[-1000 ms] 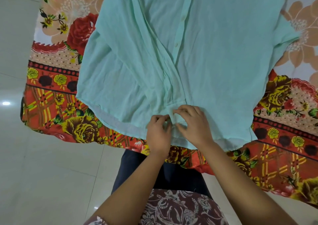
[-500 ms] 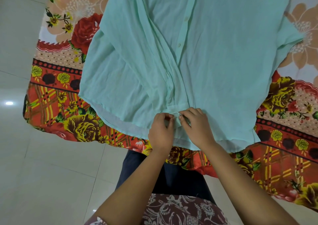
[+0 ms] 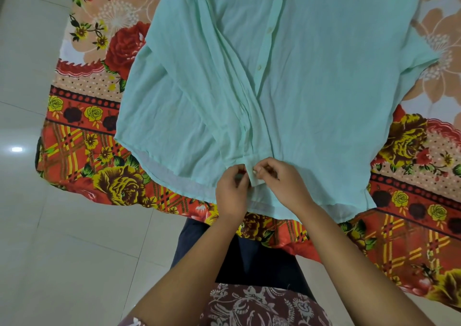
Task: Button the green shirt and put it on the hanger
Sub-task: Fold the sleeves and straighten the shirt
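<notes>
Lying flat on a red, orange and yellow floral bed sheet (image 3: 99, 131), one pale green thin-fabric shirt (image 3: 311, 89) runs lengthwise away from the person, with its hem nearest and its upper part cut off by the frame. Three small pale buttons (image 3: 259, 67) show along its front placket. Two hands sit close together at the placket's hem end. The left hand (image 3: 230, 191) and right hand (image 3: 284, 183) each pinch the fabric there. Glossy white floor tiles (image 3: 62, 251) lie beside the bed.
</notes>
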